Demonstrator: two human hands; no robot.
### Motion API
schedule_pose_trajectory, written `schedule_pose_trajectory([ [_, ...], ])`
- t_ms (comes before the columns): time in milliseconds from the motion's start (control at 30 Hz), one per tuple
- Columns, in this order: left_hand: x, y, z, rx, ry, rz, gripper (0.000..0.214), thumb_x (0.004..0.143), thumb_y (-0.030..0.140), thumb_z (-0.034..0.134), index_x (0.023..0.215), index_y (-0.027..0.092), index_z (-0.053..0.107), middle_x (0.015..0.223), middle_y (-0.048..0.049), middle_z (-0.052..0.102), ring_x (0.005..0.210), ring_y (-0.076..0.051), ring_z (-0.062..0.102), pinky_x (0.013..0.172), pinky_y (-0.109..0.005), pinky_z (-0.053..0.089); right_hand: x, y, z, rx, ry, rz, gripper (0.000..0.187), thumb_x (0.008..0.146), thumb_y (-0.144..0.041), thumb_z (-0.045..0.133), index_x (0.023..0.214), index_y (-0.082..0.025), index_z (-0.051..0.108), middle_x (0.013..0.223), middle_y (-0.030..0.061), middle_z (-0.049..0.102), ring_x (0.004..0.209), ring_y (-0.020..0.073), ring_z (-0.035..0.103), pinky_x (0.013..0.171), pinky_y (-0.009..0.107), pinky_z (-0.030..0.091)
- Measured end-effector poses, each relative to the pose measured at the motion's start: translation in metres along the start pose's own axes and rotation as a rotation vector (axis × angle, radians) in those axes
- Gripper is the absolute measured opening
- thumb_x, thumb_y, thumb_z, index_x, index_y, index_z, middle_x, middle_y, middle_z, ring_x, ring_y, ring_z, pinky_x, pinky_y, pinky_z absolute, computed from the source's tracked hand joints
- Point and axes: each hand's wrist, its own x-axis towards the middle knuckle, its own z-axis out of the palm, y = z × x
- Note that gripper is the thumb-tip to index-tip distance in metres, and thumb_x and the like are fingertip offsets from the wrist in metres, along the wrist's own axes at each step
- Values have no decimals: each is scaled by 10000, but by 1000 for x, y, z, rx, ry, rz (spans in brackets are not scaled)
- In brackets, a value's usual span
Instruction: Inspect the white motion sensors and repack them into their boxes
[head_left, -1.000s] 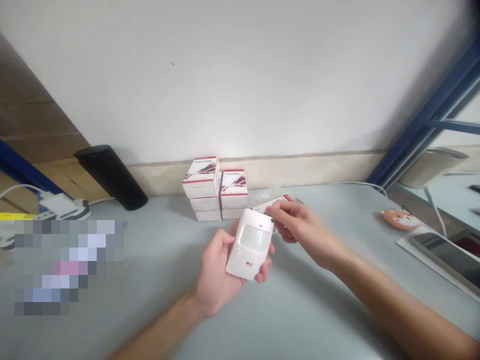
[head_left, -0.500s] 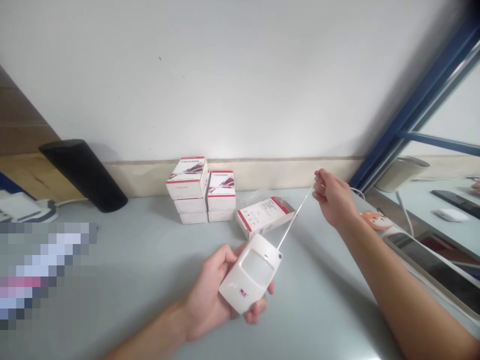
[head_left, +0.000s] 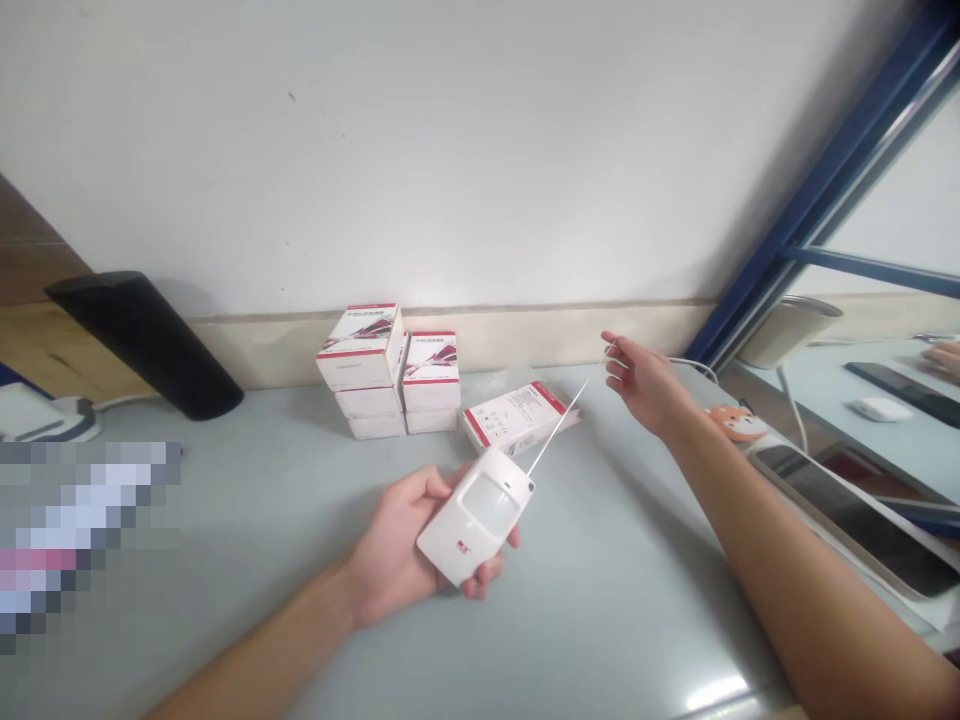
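Observation:
My left hand [head_left: 394,545] is wrapped round a white motion sensor [head_left: 474,515] with a curved window and a small red logo, held above the grey table [head_left: 600,620]. A thin metal antenna [head_left: 566,420] runs from the sensor's top right corner up and to the right. The tip of that antenna is pinched in the fingers of my right hand [head_left: 641,380], which is stretched out over the table near the back wall. A red-and-white box [head_left: 517,412] lies flat just behind the sensor.
Several stacked red-and-white boxes [head_left: 386,370] stand against the wall. A black cylinder [head_left: 142,342] leans at the back left. At the right lie a phone [head_left: 855,520], an orange figure [head_left: 735,422] and a blue frame [head_left: 817,190]. Another person's hand [head_left: 943,357] shows far right.
My right hand moved from the sensor's top corner up and to the right, drawing the thin antenna out to full length. The left hand lowered the sensor slightly.

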Motion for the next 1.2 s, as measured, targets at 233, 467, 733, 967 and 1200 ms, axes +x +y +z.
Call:
schedule_pose_trajectory([
  [233, 1, 0, -3, -17, -14, -15, 491, 874, 360, 394, 1294, 127, 498, 982, -197, 695, 651, -251, 612, 623, -348, 385, 2, 0, -4, -99, 75, -67, 275, 709, -332, 876, 939, -241, 758, 925, -14, 634, 611, 52, 501, 524, 175, 432],
  [467, 0, 1, -1, -18, -27, 2, 493, 876, 353, 398, 1307, 134, 495, 996, -199, 694, 653, -254, 618, 628, -349, 382, 8, -1, -11, -17, 72, -118, 304, 696, -376, 874, 937, -236, 752, 897, 4, 666, 595, 75, 506, 489, 206, 422],
  [733, -1, -1, 1, 2, -45, 43, 518, 919, 350, 396, 1375, 121, 484, 1007, -212, 696, 672, -255, 624, 634, -350, 378, 0, 2, -3, -35, 69, -96, 372, 654, -264, 875, 1000, -239, 740, 891, -7, 687, 584, 72, 515, 497, 208, 441],
  [967, 2, -1, 0, -26, -14, 68, 522, 915, 357, 376, 1354, 100, 492, 1005, -227, 693, 656, -248, 622, 611, -339, 384, 2, 2, -4, -41, 92, -120, 380, 636, -255, 870, 978, -238, 706, 862, -6, 700, 572, 83, 513, 488, 218, 427],
  [1200, 3, -7, -3, -29, -20, 74, 516, 909, 378, 381, 1334, 114, 507, 983, -224, 705, 633, -252, 627, 573, -331, 390, 10, 6, -7, 16, 96, -108, 381, 600, -181, 832, 940, -221, 665, 792, -13, 687, 548, 83, 500, 475, 209, 393],
])
